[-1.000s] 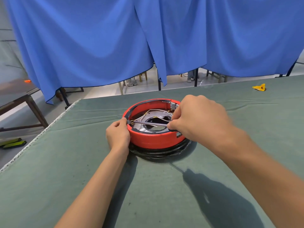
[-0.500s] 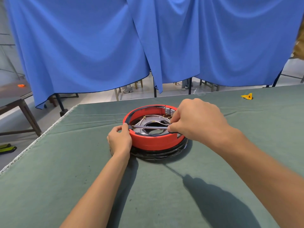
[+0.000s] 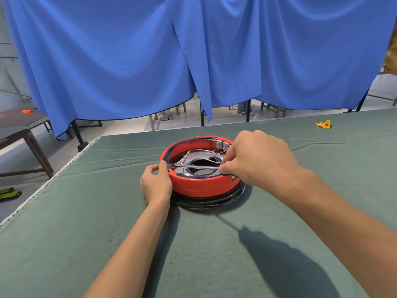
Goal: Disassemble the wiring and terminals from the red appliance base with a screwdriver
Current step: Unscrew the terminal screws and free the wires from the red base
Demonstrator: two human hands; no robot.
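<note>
The round red appliance base [image 3: 199, 187] lies upside down on the green table cloth [image 3: 107, 211], over a black ring. Thin pale wires [image 3: 204, 151] with brass terminals run across the metal plate inside it. At the far right of the rim sit grey terminal blocks [image 3: 221, 144]. My right hand [image 3: 257, 160] grips a screwdriver [image 3: 197, 166], whose shaft lies across the opening with its tip at the left inner rim. My left hand [image 3: 156, 181] grips the left outer wall of the base, thumb on the rim next to the tip.
A small yellow object [image 3: 323, 124] lies far right on the table. Blue curtains [image 3: 193, 50] hang behind the far edge. A dark side table [image 3: 23, 127] stands at the left. The table's left edge runs diagonally near the base.
Both hands hold the same positions on the base and screwdriver. Only the head camera has shifted slightly, so the scene sits a little differently in view.
</note>
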